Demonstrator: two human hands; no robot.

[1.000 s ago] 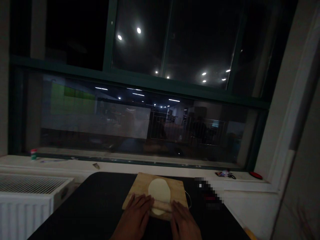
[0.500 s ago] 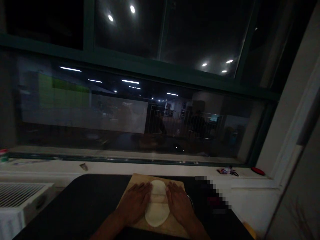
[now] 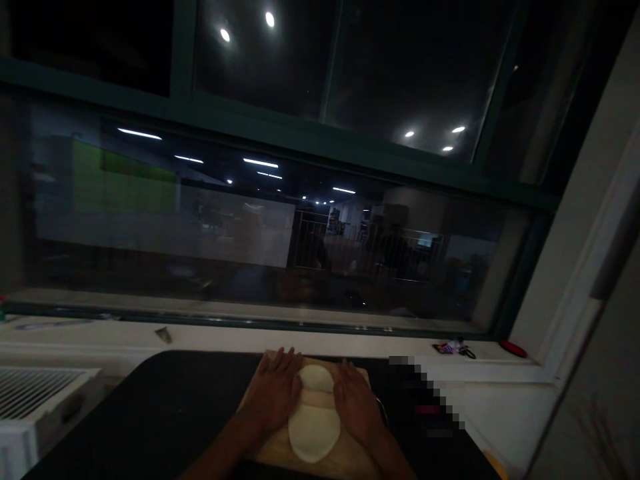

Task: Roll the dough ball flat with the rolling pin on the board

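An oval sheet of pale dough (image 3: 315, 437) lies on a wooden board (image 3: 270, 453). Across it rests a light wooden rolling pin (image 3: 319, 399), its ends hidden under my hands. My left hand (image 3: 274, 393) presses flat over the pin's left end, with fingers stretched forward and a little apart. Over the right end lies my right hand (image 3: 356, 403), also flat, fingers pointing toward the window. Dough shows both beyond the pin and on my side of it.
The board sits on a black table (image 3: 165, 413) against a white windowsill (image 3: 220, 340). A small packet (image 3: 163, 335) and a red round item (image 3: 513, 349) lie on the sill. A white vented unit (image 3: 45, 393) stands left. Right of the board, part of the table is pixelated.
Both hands have slid forward over the rolling pin, and their fingers now reach further toward the window, the left ones more spread. The dough looks slightly longer toward me.
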